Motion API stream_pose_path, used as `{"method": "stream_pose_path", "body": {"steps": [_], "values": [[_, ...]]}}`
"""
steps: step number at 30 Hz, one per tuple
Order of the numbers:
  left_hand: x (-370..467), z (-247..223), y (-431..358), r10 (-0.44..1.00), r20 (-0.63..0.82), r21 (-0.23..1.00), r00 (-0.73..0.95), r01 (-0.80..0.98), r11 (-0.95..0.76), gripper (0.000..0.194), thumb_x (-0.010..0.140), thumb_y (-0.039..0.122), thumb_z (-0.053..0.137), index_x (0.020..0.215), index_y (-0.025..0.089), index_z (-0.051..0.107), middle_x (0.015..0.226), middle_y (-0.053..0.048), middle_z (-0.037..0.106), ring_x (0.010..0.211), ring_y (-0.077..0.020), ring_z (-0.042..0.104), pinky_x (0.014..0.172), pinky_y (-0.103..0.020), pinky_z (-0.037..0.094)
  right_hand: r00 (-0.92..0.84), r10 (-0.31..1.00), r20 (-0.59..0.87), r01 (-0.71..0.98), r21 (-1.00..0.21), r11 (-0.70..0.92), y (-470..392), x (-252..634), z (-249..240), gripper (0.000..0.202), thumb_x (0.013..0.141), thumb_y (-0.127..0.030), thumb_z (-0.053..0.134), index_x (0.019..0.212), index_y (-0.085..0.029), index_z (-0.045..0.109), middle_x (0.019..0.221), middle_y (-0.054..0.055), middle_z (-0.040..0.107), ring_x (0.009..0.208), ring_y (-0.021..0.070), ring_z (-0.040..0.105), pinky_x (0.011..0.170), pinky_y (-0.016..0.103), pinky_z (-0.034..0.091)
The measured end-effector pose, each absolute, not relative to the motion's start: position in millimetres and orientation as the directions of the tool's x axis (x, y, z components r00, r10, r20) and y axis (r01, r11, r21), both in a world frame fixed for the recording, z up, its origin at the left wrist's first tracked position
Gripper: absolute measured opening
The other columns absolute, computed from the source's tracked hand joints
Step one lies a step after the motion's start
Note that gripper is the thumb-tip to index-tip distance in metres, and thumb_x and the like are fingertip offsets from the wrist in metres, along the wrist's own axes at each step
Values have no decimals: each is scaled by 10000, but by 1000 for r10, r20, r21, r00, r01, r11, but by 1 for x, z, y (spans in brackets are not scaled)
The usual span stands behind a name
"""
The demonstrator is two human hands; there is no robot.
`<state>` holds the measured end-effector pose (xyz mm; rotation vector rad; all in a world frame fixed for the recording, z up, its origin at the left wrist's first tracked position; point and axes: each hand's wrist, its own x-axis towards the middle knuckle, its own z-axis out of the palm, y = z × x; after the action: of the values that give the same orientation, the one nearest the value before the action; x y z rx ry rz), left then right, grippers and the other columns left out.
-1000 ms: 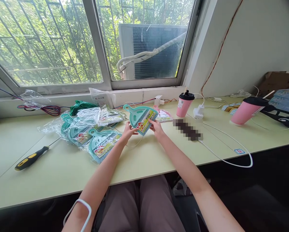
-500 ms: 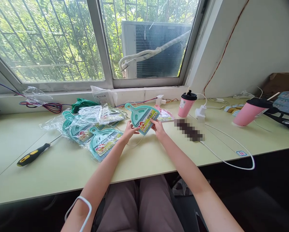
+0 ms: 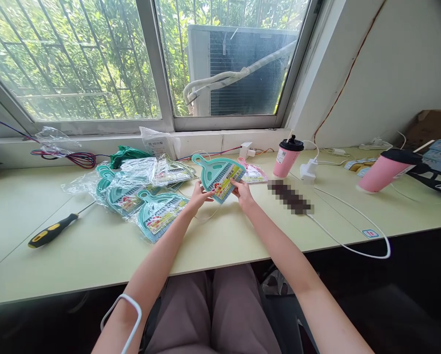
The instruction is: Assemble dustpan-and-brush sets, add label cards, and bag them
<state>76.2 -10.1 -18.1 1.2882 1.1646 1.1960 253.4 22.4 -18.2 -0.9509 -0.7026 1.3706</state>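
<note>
1. Change: Both hands keep the same grip as a second ago; only the camera view has shifted slightly. Judgement: handling is steady.
2. Hands: The left hand (image 3: 200, 195) and right hand (image 3: 242, 193) are partly closed, gripping the green dustpan (image 3: 220, 173) at its 7 o'clock and 4 o'clock edges respectively.
3. Position: The dustpan is tilted over the counter (image 3: 220, 246); contact cannot be determined. The pink dustpan (image 3: 257, 173) is near, at 3 o'clock.
4. Containers: At 9 o'clock, clear bags (image 3: 134, 169) contain wrapped dustpans (image 3: 128, 201). Towards 3 o'clock, the first pink cup (image 3: 285, 163) and second pink cup (image 3: 385, 172) are lidded; contents hidden.
</note>
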Motion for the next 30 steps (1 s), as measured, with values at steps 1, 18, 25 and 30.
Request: {"method": "stream_pose_path", "body": {"steps": [1,18,25,30], "values": [[76,-18,-10,998,49,998,50,28,-50,574,707,220,740,1143,211,366,1133,-87,643,997,-236,666,750,-385,610,102,988,-112,-487,-872,-49,23,253,-18,84,772,-152,711,830,-195,668,841,0,752,728,129,692,725,256,583],[72,-14,-14,990,56,998,132,20,-60,662,688,314,769,1201,219,361,1175,-99,636,994,-228,666,725,-347,598,131,987,-95,-479,-878,-21,23,254,-19,76,754,-144,707,793,-194,666,830,-2,751,748,132,695,724,255,590],[70,-8,-16,985,33,998,169,55,-42,578,829,493,612,1274,217,366,1193,-118,636,831,-191,702,751,-368,589,137,986,-95,-488,-873,-16,23,254,-20,99,738,-146,720,807,-196,671,839,-5,751,765,138,696,742,269,592],[43,-6,-8,882,354,870,-310,456,-188,408,915,349,473,1295,204,440,1333,-154,528,1060,-263,652,905,-441,539,139,984,-111,-472,-881,-33,22,256,-20,91,737,-149,722,795,-193,667,833,4,749,772,149,699,750,280,596]]}}
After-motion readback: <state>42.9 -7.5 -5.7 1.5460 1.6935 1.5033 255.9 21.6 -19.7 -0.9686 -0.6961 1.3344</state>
